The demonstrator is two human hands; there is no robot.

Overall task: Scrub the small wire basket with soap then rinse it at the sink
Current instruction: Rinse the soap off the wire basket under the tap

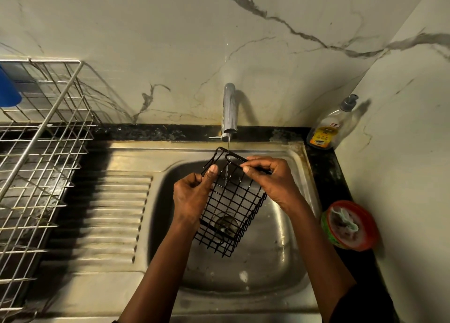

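Note:
A small black wire basket [231,208] hangs tilted over the steel sink bowl [275,257], its open top toward the tap [229,110]. A thin stream of water falls from the tap into the basket's mouth. My left hand [194,196] grips the basket's left rim, thumb pressed on the wire. My right hand [270,176] pinches the right rim near the hook at the top. The drain shows through the mesh.
A steel dish rack [41,157] stands on the left, with a blue object [8,91] in it. The ribbed drainboard [117,213] lies beside the bowl. A dish soap bottle [331,127] stands at the back right corner. A red-rimmed tub with a scrubber [350,225] sits on the right counter.

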